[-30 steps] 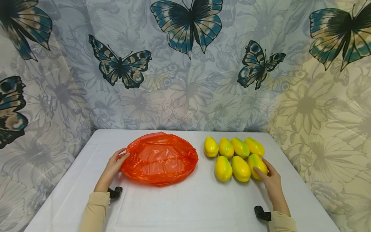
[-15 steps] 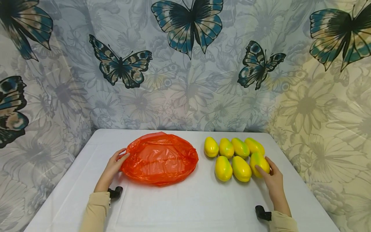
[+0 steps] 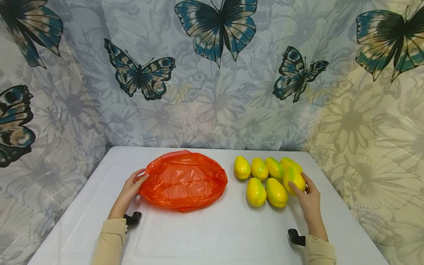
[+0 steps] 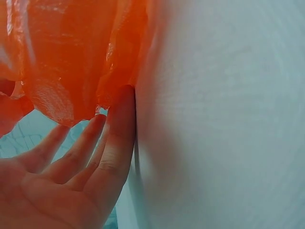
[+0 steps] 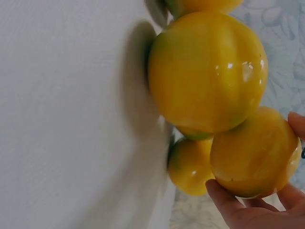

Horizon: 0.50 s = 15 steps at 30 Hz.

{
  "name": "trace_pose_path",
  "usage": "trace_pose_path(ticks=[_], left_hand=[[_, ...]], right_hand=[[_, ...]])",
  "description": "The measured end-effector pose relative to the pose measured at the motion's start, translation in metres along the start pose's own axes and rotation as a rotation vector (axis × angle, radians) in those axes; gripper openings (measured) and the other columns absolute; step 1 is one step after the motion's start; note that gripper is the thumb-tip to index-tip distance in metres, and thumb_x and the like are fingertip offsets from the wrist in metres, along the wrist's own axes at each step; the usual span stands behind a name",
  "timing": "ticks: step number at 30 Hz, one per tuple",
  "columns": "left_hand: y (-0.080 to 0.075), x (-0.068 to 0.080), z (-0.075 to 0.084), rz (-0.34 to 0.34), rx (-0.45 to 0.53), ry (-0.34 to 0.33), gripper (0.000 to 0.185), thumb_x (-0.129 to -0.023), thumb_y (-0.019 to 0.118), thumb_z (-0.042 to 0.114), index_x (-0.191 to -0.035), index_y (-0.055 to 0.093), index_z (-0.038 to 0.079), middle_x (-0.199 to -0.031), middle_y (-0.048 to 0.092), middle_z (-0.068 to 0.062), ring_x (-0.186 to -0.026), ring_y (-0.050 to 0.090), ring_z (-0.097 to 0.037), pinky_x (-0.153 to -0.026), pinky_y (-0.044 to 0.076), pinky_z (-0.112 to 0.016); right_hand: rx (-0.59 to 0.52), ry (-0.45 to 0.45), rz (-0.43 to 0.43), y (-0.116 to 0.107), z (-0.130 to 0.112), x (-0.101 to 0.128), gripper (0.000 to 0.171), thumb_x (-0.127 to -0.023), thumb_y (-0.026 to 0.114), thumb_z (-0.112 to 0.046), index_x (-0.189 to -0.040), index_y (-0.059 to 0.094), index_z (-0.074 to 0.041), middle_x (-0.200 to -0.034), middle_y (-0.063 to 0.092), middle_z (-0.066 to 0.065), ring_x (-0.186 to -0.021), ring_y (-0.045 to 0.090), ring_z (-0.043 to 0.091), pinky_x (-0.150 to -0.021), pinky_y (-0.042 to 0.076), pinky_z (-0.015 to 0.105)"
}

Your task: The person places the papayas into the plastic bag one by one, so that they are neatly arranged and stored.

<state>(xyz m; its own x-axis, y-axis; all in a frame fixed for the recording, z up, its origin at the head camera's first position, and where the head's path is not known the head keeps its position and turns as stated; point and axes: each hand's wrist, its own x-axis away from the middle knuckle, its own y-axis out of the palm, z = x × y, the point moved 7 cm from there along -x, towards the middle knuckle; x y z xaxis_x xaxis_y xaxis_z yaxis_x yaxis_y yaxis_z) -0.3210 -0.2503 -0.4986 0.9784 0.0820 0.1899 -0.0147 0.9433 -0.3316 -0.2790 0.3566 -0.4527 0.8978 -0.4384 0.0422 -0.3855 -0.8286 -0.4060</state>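
A crinkled red plastic bag [image 3: 185, 180] lies with its mouth spread on the table. At its left edge, my left hand [image 3: 129, 191] holds the rim, thumb on one side and fingers on the other; the left wrist view shows the fingers [image 4: 119, 138] fairly straight against the film. My right hand [image 3: 309, 200] grips a yellow-green mango [image 3: 294, 180] between thumb and fingers. In the right wrist view this held mango [image 5: 257, 155] is off the table, beside a nearer mango [image 5: 209, 71]. It partly hides a back-row mango [image 3: 291, 162] in the head view.
Several other mangoes stand in two rows: a back row including the leftmost mango [image 3: 242, 168], and two in front, one being this mango [image 3: 276, 193]. A white cloth covers the table [image 3: 212, 235]. Behind hangs a butterfly-patterned curtain [image 3: 218, 110].
My right hand has lifted the right-hand front mango, first slightly rightward, then up and back toward the rear row. The left hand and the bag have stayed in place.
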Motion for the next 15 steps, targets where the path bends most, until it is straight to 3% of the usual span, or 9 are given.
trace_pose_path(ticks=[2,5,7,9,13,15], left_hand=[[0.0,0.0,0.0,-0.007,0.015,0.003,0.077,-0.097,0.049,0.054,-0.155,0.021,0.012,-0.153,0.035,-0.023,-0.12,0.053,-0.032,-0.075,0.051,-0.022],[0.001,0.0,-0.001,-0.016,0.039,0.014,0.077,-0.097,0.05,0.053,-0.155,0.022,0.012,-0.153,0.035,-0.023,-0.117,0.055,-0.029,-0.075,0.052,-0.024],[0.0,0.0,-0.002,-0.018,0.06,0.018,0.075,-0.097,0.051,0.052,-0.154,0.024,0.012,-0.152,0.037,-0.022,-0.113,0.056,-0.024,-0.075,0.052,-0.024],[0.0,-0.001,-0.002,-0.019,0.074,0.023,0.073,-0.098,0.051,0.05,-0.154,0.025,0.012,-0.151,0.038,-0.022,-0.108,0.057,-0.019,-0.075,0.053,-0.023],[-0.002,-0.002,-0.004,-0.021,0.075,0.032,0.073,-0.098,0.051,0.05,-0.154,0.025,0.012,-0.15,0.039,-0.022,-0.104,0.058,-0.014,-0.075,0.053,-0.023],[-0.002,-0.002,-0.004,-0.019,0.07,0.033,0.074,-0.097,0.051,0.051,-0.154,0.025,0.012,-0.15,0.039,-0.023,-0.104,0.058,-0.014,-0.074,0.053,-0.024]], right_hand=[[0.005,-0.006,0.005,0.001,-0.003,0.0,0.075,-0.094,0.061,-0.042,-0.156,0.023,-0.024,-0.165,0.018,0.004,-0.146,0.028,0.032,-0.117,0.034,0.042],[0.013,-0.018,0.008,0.004,-0.007,0.001,0.075,-0.093,0.062,-0.043,-0.156,0.025,-0.025,-0.164,0.019,0.003,-0.144,0.03,0.03,-0.109,0.039,0.021],[0.012,-0.02,0.01,0.005,-0.009,0.001,0.074,-0.093,0.062,-0.043,-0.155,0.025,-0.026,-0.164,0.02,0.001,-0.144,0.031,0.028,-0.106,0.039,0.016],[0.0,-0.035,0.008,0.007,-0.011,0.001,0.075,-0.093,0.062,-0.042,-0.156,0.025,-0.024,-0.164,0.018,0.002,-0.145,0.03,0.03,-0.111,0.039,0.023],[-0.029,-0.057,0.007,0.01,-0.017,0.003,0.075,-0.093,0.063,-0.04,-0.156,0.025,-0.022,-0.164,0.017,0.005,-0.147,0.026,0.034,-0.117,0.032,0.049],[-0.036,-0.06,0.011,0.012,-0.019,0.003,0.075,-0.093,0.064,-0.038,-0.155,0.026,-0.023,-0.164,0.019,0.005,-0.146,0.028,0.034,-0.117,0.031,0.05]])
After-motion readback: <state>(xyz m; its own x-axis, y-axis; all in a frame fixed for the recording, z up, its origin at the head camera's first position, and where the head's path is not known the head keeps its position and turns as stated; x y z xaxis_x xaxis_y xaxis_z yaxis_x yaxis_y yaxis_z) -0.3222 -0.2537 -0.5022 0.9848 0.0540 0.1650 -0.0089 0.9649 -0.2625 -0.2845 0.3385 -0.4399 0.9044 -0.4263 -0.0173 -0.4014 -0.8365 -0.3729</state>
